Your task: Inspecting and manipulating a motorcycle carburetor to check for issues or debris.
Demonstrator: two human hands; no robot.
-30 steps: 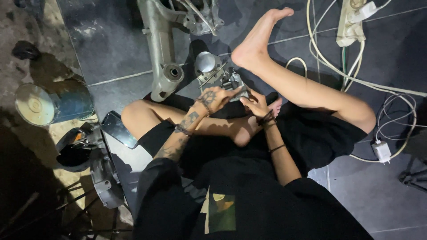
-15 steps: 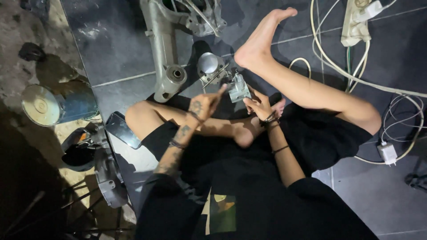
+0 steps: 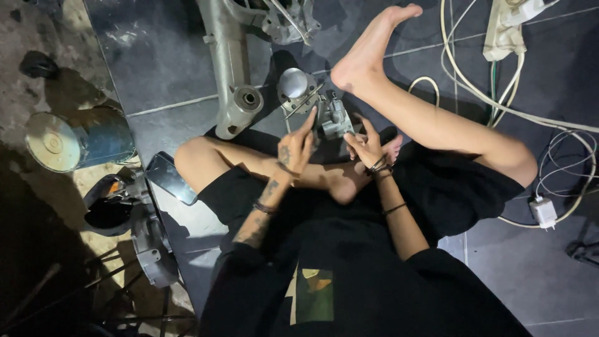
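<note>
Seated on the floor (image 3: 156, 68), both hands grip a small metal carburetor (image 3: 335, 118), left hand (image 3: 298, 145) steadying, right hand (image 3: 365, 145) clamped beside; fine fingertip work on it seems due.

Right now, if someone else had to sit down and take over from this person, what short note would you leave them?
Left hand: on the left side of the small grey metal part, forefinger stretched up along it. Whether it grips or only steadies is hard to tell.
Right hand: fingers against the part's right side, from below.
The part sits on the dark tiled floor between the person's legs, just below a round metal cap.
A long cast metal arm lies to the left; a phone rests by the left knee.
Done or left: the picture does not show it; the part is in hand, with no tool clearly seen.
</note>
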